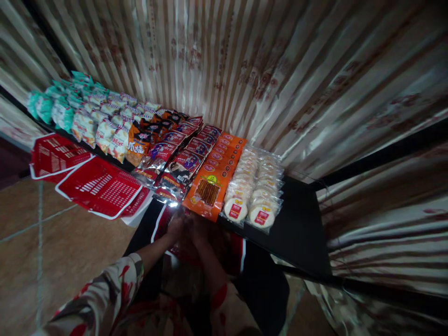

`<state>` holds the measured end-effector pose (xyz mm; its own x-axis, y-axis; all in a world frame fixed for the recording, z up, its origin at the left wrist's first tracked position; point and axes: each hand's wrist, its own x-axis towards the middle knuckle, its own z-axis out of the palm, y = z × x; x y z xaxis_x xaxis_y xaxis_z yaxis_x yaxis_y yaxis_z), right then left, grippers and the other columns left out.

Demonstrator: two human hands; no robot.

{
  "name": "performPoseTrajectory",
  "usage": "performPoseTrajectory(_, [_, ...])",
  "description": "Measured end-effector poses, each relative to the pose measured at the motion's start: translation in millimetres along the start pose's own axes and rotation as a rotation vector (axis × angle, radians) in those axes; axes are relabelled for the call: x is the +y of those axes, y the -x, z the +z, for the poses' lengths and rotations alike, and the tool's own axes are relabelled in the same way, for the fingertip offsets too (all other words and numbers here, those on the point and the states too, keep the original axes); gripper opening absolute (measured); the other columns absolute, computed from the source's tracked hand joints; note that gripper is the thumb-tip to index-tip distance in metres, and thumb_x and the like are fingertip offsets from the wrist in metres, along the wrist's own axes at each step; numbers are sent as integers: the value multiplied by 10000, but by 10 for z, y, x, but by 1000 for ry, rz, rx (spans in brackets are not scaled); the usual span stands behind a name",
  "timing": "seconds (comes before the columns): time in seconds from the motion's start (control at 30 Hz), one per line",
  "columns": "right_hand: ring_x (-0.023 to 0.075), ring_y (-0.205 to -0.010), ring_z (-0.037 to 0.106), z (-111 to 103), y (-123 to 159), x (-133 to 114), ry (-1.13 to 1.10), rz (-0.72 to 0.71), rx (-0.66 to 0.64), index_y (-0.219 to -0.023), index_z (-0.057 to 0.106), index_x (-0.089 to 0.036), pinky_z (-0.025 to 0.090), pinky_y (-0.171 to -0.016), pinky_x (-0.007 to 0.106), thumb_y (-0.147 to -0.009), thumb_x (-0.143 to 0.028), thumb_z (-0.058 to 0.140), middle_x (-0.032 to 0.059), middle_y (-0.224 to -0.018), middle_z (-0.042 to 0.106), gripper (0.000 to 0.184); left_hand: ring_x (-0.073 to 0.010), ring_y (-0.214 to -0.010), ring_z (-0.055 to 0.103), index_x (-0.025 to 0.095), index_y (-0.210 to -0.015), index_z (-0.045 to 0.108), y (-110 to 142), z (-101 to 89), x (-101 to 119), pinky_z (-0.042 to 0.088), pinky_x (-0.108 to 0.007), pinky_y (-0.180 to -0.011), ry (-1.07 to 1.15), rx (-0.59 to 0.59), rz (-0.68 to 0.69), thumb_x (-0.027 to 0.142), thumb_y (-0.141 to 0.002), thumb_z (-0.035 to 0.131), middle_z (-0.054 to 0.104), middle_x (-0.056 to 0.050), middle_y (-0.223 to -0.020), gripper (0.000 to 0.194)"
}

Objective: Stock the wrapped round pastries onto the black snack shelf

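Observation:
My left hand [176,223] and my right hand [194,225] are close together, just in front of the shelf edge and above a red basket [241,254] with a white rim. Both sit in deep shadow. Their fingers look curled, and whatever they hold is hidden. Closest to them on the shelf are dark red snack packets [184,161] in shiny wrappers and flat orange snack packets [215,170]. To the right, two rows of round white crackers [235,210] lie in clear wrappers.
The black shelf [301,224] slants across the view. Along its left part stand orange-black bags [137,142], white bags [105,135] and teal bags [63,114]. Red baskets [101,184] are below on the left, above a tiled floor [21,266]. A pleated curtain [217,60] hangs behind.

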<state>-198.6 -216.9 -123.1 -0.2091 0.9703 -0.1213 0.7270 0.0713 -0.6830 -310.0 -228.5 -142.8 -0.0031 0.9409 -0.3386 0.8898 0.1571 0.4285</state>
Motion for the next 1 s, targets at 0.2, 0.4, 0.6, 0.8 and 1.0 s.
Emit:
performPoseTrajectory(0.2, [186,-860,618,-123,142,-72,78,20,-22,-864,678,-186,431,-788,267,-801,-169,473,63,-911,704,215,-214,-1044,578,111,-1201,534,146,-55,19,424,-310,-905,27,-14,-13,121,-829,461,642,-138,-1069,379])
performPoseTrajectory(0.4, [171,-891,606,-182,197,-19,-19,3,59,-884,670,-192,424,-823,261,-811,-183,436,52,-940,699,246,-206,-1061,584,98,-1196,542,294,-124,96,434,-301,-912,88,3,8,169,-858,432,638,-140,-1118,362])
performPoseTrajectory(0.6, [167,-805,623,-270,225,84,-173,36,70,-867,664,-212,456,-765,264,-757,-227,464,29,-873,708,229,-224,-1088,572,134,-1161,574,404,-151,115,420,-347,-959,312,73,-16,177,-834,455,640,-117,-1135,351])
performPoseTrajectory(0.8, [172,-766,625,-332,307,91,-367,103,113,-838,646,-225,474,-727,267,-691,-269,527,13,-823,701,193,-226,-1085,573,146,-1186,562,477,-139,110,414,-365,-965,411,70,17,173,-831,449,649,-108,-1115,373])
performPoseTrajectory(1.0, [182,-739,623,-317,375,113,-578,212,129,-863,613,-232,494,-718,298,-632,-297,566,9,-800,679,244,-225,-1112,565,128,-1177,571,530,-104,112,387,-355,-992,430,68,-23,205,-838,452,634,-120,-1154,367])
